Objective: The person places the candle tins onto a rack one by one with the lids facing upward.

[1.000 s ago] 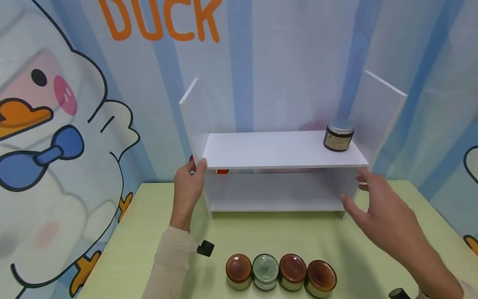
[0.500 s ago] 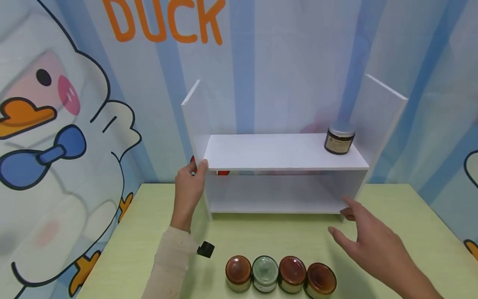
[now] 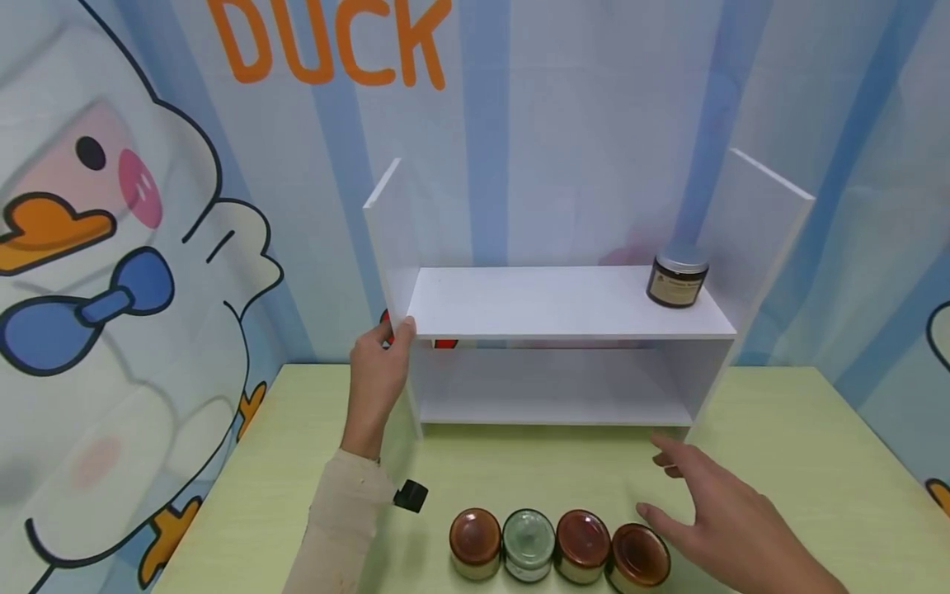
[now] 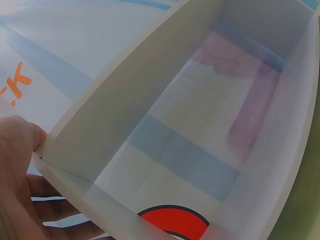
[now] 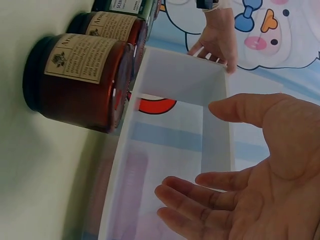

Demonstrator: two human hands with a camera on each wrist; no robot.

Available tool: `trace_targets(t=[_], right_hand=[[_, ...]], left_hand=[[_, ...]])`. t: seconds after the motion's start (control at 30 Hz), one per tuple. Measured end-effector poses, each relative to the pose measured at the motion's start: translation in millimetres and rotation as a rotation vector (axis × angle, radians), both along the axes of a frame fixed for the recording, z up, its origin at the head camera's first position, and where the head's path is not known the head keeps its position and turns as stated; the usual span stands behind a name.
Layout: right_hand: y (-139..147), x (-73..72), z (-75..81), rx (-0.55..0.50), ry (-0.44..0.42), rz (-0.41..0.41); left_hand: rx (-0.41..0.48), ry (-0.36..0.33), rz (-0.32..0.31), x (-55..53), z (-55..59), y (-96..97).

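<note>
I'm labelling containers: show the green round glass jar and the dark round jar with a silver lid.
Green round glass jar [image 3: 529,539]: head view, on its upper face.
Dark round jar with a silver lid [image 3: 675,287]: head view, on its label.

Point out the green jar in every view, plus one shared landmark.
Head: the green jar stands bottom centre, second from left in its row.
Left wrist: not in it.
Right wrist: the green jar is at the top edge, partly cut off.
Shared landmark: the white shelf, in all three.
</note>
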State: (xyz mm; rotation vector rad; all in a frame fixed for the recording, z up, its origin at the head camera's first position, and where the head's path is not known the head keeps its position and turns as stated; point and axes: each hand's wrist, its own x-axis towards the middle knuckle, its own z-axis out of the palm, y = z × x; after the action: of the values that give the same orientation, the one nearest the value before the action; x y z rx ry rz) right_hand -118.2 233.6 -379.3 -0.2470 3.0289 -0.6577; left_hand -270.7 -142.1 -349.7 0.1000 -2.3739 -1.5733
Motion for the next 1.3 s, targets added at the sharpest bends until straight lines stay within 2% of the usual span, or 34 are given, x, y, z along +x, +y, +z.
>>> trace_targets(t=[0.3,0.57,0.8,1.03,1.17,1.3], right_hand=[[1.3,1.4,-14.1,-0.062,-0.191,0.03],[-3.4,1.5,-23.1,-0.087,-0.315,0.067],[-4.6,2.3,-32.4,-0.069,-0.314,0.183],[-9.5,-1.6,-42.8,-0.049,-0.34,0.228],[-12.5,-1.6,-47.2,-0.014,-0.304,0.239],[-15.9,-1.3,-50.2,0.045,-0.23,0.255]], left_hand=[[0.01,-0.002,0.002,-1.1,-1.5,-0.6],[-0.006,-0.002,0.02,-1.1,-0.9,0.7],[0.011,-0.012,0.011,-0.7,0.7,1.5],[0.021,-0.026,0.004,-1.4,2.5,1.5],[0.022,-0.018,-0.016,-1.5,2.2,0.6],[0.035,-0.005,-0.042,-1.7,1.6,0.3]])
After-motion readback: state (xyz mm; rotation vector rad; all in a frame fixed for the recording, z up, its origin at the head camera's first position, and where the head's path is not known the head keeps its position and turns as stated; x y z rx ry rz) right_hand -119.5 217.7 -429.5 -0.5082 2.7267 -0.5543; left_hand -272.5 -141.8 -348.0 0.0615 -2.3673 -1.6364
